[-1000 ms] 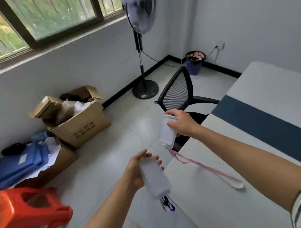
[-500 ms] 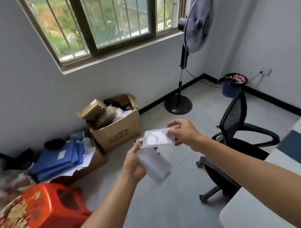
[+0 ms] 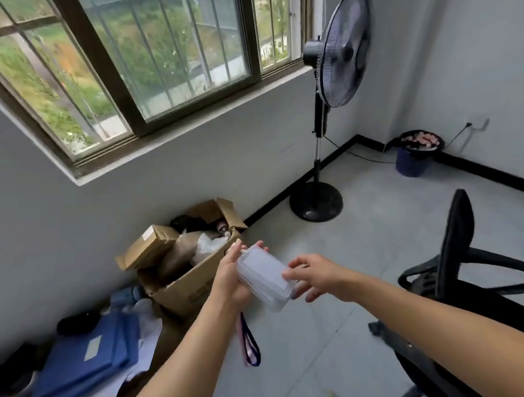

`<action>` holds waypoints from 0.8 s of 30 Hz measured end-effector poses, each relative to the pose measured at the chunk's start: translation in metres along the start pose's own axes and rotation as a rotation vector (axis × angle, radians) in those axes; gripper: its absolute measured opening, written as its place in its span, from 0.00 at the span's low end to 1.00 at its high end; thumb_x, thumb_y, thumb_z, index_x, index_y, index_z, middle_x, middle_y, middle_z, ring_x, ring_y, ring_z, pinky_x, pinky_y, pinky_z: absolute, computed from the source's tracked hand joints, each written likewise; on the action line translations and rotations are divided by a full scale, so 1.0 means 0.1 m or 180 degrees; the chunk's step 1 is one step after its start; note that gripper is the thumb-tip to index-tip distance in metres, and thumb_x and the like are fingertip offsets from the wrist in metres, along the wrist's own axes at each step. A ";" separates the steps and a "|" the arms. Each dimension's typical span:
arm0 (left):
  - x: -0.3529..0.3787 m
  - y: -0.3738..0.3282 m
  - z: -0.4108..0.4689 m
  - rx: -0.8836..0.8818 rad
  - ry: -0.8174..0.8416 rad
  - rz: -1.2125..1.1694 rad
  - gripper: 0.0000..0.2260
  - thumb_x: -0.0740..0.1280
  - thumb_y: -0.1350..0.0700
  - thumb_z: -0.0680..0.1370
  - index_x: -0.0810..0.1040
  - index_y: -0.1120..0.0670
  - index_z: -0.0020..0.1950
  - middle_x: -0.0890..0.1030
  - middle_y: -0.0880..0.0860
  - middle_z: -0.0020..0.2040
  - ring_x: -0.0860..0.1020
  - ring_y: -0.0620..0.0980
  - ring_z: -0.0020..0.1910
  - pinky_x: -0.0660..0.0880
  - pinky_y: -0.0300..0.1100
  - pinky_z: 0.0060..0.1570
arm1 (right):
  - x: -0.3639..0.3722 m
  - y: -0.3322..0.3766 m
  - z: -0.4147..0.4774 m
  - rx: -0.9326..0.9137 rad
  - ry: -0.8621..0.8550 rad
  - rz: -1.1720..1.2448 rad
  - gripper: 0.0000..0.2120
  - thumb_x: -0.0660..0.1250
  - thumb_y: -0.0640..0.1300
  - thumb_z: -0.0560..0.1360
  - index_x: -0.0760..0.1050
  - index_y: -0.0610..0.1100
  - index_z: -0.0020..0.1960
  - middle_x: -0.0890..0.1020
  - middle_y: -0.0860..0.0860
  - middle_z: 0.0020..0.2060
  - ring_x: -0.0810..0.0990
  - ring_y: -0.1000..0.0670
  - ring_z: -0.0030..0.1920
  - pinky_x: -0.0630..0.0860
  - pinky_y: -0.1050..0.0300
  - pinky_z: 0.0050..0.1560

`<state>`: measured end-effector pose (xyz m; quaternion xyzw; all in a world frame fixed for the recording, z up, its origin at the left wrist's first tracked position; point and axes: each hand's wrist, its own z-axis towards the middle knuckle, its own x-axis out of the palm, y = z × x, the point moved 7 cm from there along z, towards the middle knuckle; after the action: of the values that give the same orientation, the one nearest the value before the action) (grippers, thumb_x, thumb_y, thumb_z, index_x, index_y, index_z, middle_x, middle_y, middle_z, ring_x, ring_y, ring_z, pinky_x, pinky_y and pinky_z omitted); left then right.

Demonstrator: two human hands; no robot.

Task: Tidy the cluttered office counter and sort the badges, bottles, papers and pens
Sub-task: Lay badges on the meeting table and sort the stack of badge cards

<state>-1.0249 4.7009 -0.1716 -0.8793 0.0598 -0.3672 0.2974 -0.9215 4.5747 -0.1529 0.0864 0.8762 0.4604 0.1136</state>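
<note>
My left hand grips a stack of clear plastic badge holders at chest height, over the floor. Pink and dark blue lanyards hang down from the stack below my left wrist. My right hand is at the right end of the stack, its fingers spread and its fingertips touching the top holder's edge. The counter is out of view.
An open cardboard box full of items sits by the wall under the window. Blue folders and papers lie at lower left. A standing fan, a blue waste bin and a black office chair stand on the grey floor.
My view has swung left and up, away from the counter. My right hand has laid its badge holder onto the stack in my left hand and loosened its fingers.
</note>
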 end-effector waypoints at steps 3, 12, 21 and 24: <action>0.33 -0.29 0.46 0.0099 -0.0086 0.0232 0.13 0.69 0.46 0.74 0.73 0.55 0.43 0.79 0.57 0.43 0.79 0.54 0.44 0.72 0.51 0.59 | -0.25 0.22 0.31 0.0105 0.0421 0.0319 0.08 0.62 0.46 0.80 0.76 0.42 0.51 0.83 0.42 0.46 0.85 0.45 0.44 0.75 0.61 0.35; 1.40 -0.69 2.06 -0.0138 0.0525 0.0618 0.23 0.56 0.40 0.80 0.77 0.59 0.47 0.82 0.60 0.45 0.79 0.56 0.45 0.72 0.51 0.53 | -1.57 0.50 1.21 0.0341 -0.0134 0.1318 0.07 0.61 0.43 0.80 0.72 0.39 0.48 0.78 0.45 0.34 0.75 0.49 0.31 0.72 0.60 0.31; 2.95 -0.82 3.72 -0.0636 0.1283 0.1698 0.15 0.68 0.43 0.72 0.72 0.54 0.41 0.80 0.58 0.46 0.79 0.57 0.49 0.69 0.56 0.64 | -3.21 0.85 1.95 0.0293 -0.1167 0.2158 0.07 0.59 0.42 0.81 0.70 0.41 0.45 0.71 0.46 0.32 0.71 0.51 0.27 0.64 0.62 0.27; 3.61 -0.66 4.14 -0.1043 0.1755 0.1887 0.12 0.69 0.46 0.73 0.72 0.53 0.40 0.79 0.58 0.47 0.78 0.57 0.49 0.70 0.54 0.61 | -3.80 0.79 1.92 0.0278 -0.1699 0.2561 0.06 0.60 0.42 0.80 0.71 0.41 0.46 0.71 0.46 0.32 0.70 0.51 0.27 0.63 0.62 0.25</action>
<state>-0.4897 4.8359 -0.1432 -0.7288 0.4442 -0.4727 0.2194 -0.4997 4.6731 -0.1475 0.5381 0.7320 0.3924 0.1437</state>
